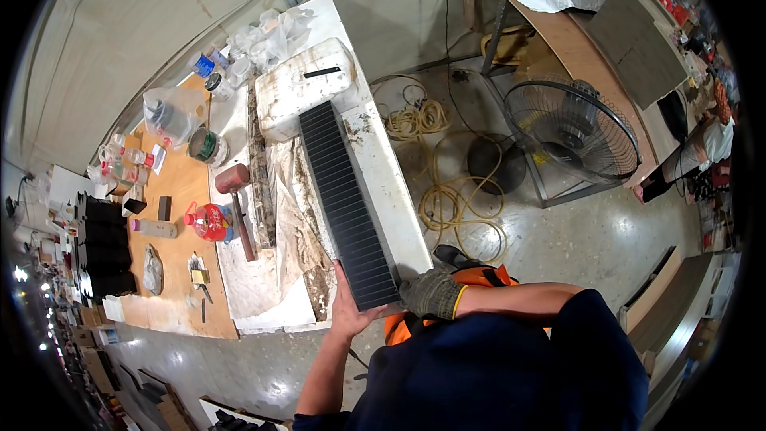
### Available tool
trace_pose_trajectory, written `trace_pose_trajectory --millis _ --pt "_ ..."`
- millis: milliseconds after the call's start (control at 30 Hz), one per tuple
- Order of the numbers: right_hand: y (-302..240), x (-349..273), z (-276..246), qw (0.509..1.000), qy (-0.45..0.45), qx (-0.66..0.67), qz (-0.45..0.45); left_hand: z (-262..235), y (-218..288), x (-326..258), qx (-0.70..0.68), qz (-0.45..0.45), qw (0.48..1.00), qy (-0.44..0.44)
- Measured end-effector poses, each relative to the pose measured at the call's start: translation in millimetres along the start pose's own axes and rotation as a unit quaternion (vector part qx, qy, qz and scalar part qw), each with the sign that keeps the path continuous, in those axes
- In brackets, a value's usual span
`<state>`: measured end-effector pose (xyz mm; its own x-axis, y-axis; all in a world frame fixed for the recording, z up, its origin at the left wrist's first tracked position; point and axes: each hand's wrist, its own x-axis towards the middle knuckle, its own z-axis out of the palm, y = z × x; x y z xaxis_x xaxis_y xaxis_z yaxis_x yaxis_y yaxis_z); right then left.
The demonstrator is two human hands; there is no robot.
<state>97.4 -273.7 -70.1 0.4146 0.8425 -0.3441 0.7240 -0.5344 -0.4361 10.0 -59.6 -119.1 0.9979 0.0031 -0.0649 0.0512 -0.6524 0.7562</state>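
A long black box-shaped piece (345, 203) with evenly spaced crosswise lines lies lengthwise in front of me. Its near end comes to the front edge of the white table (396, 199). My bare left hand (349, 311) grips the left near corner, thumb along the side and the other fingers mostly hidden below. On the opposite side, my right hand (432, 294), in a dark grey knit glove with a yellow cuff, closes on the near right edge. At the far end the piece meets a stained white foam block (287, 100), which carries a small black strip (321, 73).
Left of the piece are a crumpled stained cloth (291, 199), a mallet (232, 179), a red-labelled jug (209, 222) and an open tin (207, 146). Coiled yellow hose (455, 203) lies on the floor at right, beside a large fan (570, 132).
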Motion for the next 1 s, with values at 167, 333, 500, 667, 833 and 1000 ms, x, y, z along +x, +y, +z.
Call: trace_pose_trajectory --millis 167,333,500,667,833,1000 --pt "-1.3 0.7 -4.8 1.0 -0.021 -0.006 -0.008 0.3 0.8 0.7 0.005 -0.001 1.0 -0.001" --pt "-0.5 0.3 -5.1 0.999 -0.005 -0.006 -0.031 2.0 -2.0 0.3 -0.019 -0.018 1.0 -0.006" --pt "2.0 2.6 1.6 1.0 0.004 -0.006 -0.031 -0.3 6.1 2.8 0.013 -0.015 1.0 -0.003" --pt "5.4 3.4 -9.6 0.998 -0.044 0.035 -0.003 -0.3 5.8 2.7 0.002 -0.012 1.0 0.001" --pt "26.2 0.4 -21.7 0.993 -0.018 0.116 -0.013 -1.6 9.5 2.8 -0.003 -0.023 1.0 0.003" --pt "47.6 35.3 15.6 0.956 0.15 0.233 0.099 0.6 2.9 0.7 0.021 -0.017 1.0 0.008"
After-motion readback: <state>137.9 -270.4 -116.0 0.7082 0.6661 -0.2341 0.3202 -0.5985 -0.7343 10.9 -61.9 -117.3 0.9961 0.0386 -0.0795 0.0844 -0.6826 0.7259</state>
